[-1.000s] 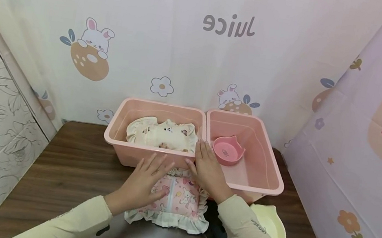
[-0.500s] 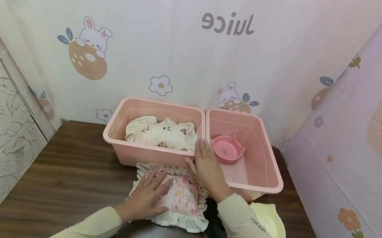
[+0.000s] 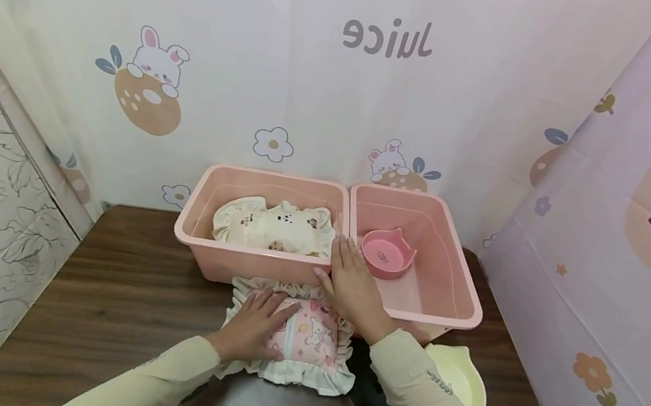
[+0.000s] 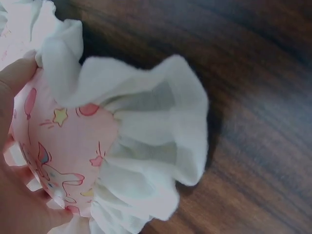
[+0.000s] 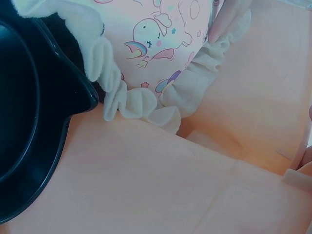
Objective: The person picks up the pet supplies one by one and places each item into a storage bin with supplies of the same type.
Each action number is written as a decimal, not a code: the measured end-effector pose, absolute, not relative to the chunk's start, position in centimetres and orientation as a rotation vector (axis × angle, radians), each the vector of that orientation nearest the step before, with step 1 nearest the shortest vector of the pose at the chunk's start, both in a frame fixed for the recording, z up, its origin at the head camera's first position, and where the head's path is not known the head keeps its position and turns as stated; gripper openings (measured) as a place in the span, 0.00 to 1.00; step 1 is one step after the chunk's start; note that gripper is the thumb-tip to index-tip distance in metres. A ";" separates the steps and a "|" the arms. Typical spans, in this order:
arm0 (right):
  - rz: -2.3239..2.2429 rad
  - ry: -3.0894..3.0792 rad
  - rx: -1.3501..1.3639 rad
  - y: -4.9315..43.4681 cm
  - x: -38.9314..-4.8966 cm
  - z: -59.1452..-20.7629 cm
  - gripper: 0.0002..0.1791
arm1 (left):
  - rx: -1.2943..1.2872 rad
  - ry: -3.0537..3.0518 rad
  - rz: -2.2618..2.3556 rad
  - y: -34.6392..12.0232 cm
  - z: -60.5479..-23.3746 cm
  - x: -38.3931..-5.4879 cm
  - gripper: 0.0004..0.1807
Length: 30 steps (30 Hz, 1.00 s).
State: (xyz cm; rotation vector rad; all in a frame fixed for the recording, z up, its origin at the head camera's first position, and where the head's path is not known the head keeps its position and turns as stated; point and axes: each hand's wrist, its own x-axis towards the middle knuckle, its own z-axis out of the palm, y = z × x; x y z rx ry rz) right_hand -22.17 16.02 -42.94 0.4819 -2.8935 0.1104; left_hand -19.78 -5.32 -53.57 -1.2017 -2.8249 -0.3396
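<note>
A small pink pillow (image 3: 315, 335) with a white ruffled edge and a pale zip strip lies on the table before two pink bins. My left hand (image 3: 253, 325) grips its left part, thumb and bent fingers spread across the printed fabric; the left wrist view shows them pressing into the pillow (image 4: 68, 131). My right hand (image 3: 357, 288) lies with straight fingers over the meeting rims of the left bin (image 3: 252, 269) and the right bin (image 3: 448, 270). In the right wrist view, the ruffle beside the bins lies close to a black cat-eared bowl (image 5: 53, 122).
A cream ruffled pillow (image 3: 277, 227) lies inside the left bin. The right bin holds a pink cat-eared bowl (image 3: 387, 254). A yellow bowl (image 3: 460, 377) stands at the right, partly behind the right sleeve. Printed curtain (image 3: 282, 70) hangs behind the wooden table (image 3: 115, 298).
My left hand has come down from above the pillow onto its left part, and its fingers have bent into the fabric. My right hand stays on the bin rims.
</note>
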 end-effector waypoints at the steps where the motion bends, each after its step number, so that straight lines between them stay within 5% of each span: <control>1: 0.108 -2.894 0.480 16.0 -22.2 -42.9 0.40 | -1.205 -2.815 -0.330 -5.3 -53.6 -19.9 0.53; 13: 0.106 -2.904 0.471 16.0 -22.0 -42.7 0.40 | -1.184 -2.850 -0.279 -4.6 -54.3 -20.4 0.59; 30: 0.119 -2.893 0.487 16.1 -22.0 -42.8 0.39 | -1.111 -2.733 -0.242 -4.4 -54.7 -19.5 0.47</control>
